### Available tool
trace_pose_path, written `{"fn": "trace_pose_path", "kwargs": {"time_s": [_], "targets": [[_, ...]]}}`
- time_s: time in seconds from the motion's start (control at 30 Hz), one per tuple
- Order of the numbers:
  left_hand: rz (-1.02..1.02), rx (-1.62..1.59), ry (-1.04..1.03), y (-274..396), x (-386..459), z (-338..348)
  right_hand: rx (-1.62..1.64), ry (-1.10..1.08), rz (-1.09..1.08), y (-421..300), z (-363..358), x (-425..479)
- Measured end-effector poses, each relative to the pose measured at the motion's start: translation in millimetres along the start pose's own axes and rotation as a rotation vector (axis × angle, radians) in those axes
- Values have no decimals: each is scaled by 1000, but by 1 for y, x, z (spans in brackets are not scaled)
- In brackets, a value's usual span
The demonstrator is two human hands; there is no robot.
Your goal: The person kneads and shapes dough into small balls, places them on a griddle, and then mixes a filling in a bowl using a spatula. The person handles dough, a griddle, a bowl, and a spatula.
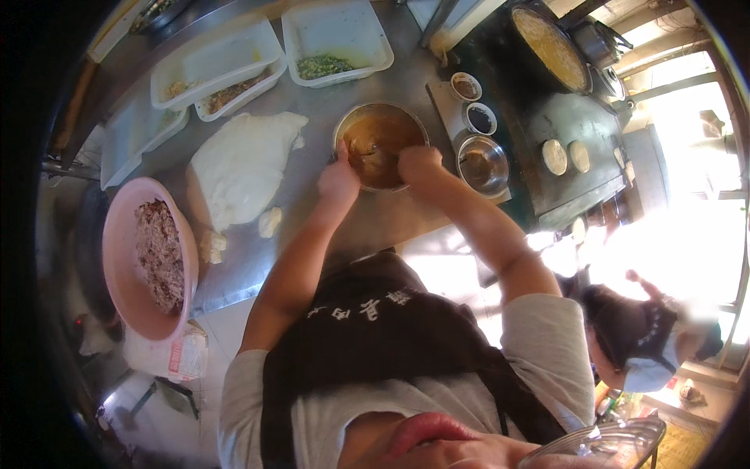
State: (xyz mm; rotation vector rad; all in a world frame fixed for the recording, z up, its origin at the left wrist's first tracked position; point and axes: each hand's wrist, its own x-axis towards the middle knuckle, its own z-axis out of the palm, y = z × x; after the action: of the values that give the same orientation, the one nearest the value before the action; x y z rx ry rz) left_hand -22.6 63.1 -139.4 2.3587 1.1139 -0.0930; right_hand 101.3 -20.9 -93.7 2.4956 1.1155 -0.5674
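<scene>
In the head view, a round metal bowl [381, 110] with brown liquid [387, 132] inside stands on the steel worktop before me. My left hand [340, 180] grips its left rim, thumb over the edge. At the right side of the bowl is my right hand [419, 164], its fingers curled over the rim area; whether a utensil is in it, I cannot tell. A large flattened sheet of pale dough [243, 167] lies to the left, with a small dough piece [270, 222] beside it.
Left stands a pink basin [120, 258] of minced filling. White plastic trays [217, 53] and a tray with chopped greens [325, 65] sit at the back. Rightward are small cups [466, 87], a second metal bowl [483, 166], a griddle [580, 190] with two flatbreads, and another person [638, 328].
</scene>
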Motion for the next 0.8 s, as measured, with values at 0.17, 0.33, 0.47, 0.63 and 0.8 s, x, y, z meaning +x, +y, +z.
{"fn": "trace_pose_path", "kwargs": {"time_s": [0.17, 0.33, 0.47, 0.63, 0.8], "targets": [[7, 15, -25, 1, 1, 1, 52, 104, -46, -3, -10, 1], [11, -27, -27, -1, 1, 1, 26, 27, -92, 0, -3, 3], [14, -57, -51, -3, 0, 4, 1, 86, -85, 4, 5, 8], [25, -72, -33, -4, -1, 5, -48, -104, -53, 3, 6, 8], [43, -86, -56, -3, -3, 4, 42, 145, 15, 3, 1, 4]]}}
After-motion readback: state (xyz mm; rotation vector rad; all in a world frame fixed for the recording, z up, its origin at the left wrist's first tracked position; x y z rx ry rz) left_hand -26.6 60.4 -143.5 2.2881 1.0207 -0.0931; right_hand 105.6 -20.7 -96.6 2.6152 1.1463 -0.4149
